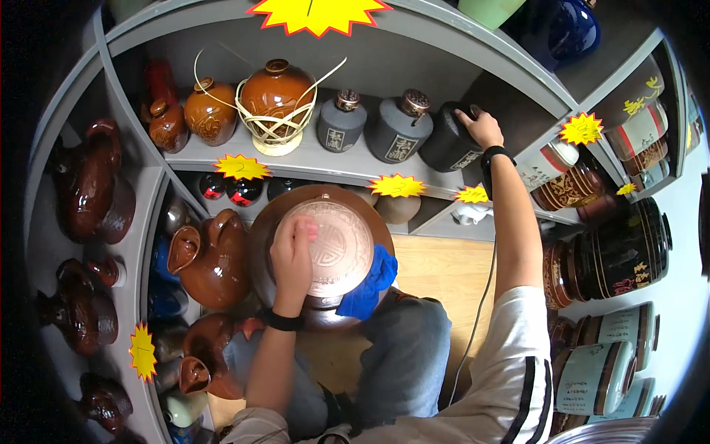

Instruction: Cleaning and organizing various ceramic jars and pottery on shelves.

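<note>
Two bare hands are at work well apart. The right hand (484, 129) has its fingers curled round the top of the rightmost dark grey jar (447, 144), seemingly clasping it at the neck or cap (the hand covers which). The left hand (292, 255) lies over the embossed copper-coloured lid (336, 259), fingers close together and blurred at the tips; whether it pinches anything cannot be told.

The dark grey jar leans at the right end of its row on the grey shelf (340, 169). It looks like stoneware: rigid, fairly heavy if full, breakable if knocked. Its matt skin should give decent friction, but a hold under the base would be safer than the top alone. The lid looks stiff and smooth, best taken by its rim.

A soft, light blue cloth (370, 281) drapes over the lid's right edge, just beside a knee; the lid tops a large brown jar (262, 211). Beside the clasped jar stands a capped grey jar (403, 129), then a smaller grey bottle (342, 126) and a cane-bound amber jar (277, 92). Brown spouted pitchers (222, 266) stand to the left.
</note>
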Available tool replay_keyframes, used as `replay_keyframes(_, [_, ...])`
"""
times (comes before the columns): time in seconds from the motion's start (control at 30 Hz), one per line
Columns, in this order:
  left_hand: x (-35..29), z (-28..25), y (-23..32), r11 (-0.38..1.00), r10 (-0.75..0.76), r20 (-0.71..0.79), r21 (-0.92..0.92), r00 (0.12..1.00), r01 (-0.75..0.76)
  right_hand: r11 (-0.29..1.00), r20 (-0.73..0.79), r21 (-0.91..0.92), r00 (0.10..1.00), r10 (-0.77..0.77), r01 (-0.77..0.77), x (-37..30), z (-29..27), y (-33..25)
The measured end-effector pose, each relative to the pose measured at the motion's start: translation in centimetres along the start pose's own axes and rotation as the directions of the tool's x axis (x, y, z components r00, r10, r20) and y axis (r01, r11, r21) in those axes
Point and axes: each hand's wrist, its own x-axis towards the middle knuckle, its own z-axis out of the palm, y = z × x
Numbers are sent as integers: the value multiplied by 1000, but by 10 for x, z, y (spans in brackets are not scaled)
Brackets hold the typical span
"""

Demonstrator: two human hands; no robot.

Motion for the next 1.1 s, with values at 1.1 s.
replay_keyframes(1.1, [-1, 0, -7, 996, 83, -6, 20, 997, -82, 990, -144, -78, 984, 103, -115, 2, 21, -8])
